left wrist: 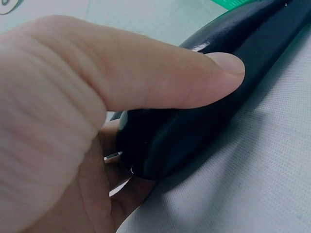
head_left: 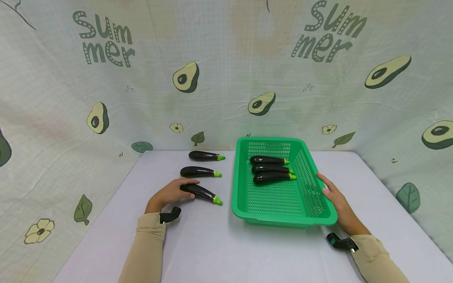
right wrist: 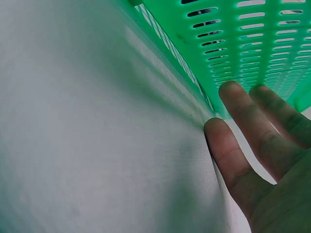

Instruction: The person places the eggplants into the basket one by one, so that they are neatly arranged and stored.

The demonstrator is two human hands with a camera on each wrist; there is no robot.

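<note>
My left hand (head_left: pixel 172 192) grips the blunt end of a glossy dark eggplant (head_left: pixel 202 192), which lies slanted on the table with its green stem toward the basket. In the left wrist view the thumb (left wrist: pixel 194 80) rests along the top of this eggplant (left wrist: pixel 180 133), and the other fingers reach round its far side. On the other side, my right hand (head_left: pixel 339 202) touches the right rim of a green plastic basket (head_left: pixel 234 181). Its nearly straight fingers (right wrist: pixel 238 107) lie against the slotted outer wall in the right wrist view.
Two more eggplants, a middle one (head_left: pixel 198 172) and a far one (head_left: pixel 203 156), lie beyond the left hand. Inside the basket three eggplants (head_left: pixel 270 168) sit side by side near the back. A printed cloth (head_left: pixel 219 59) hangs behind and beside the white table (head_left: pixel 212 251).
</note>
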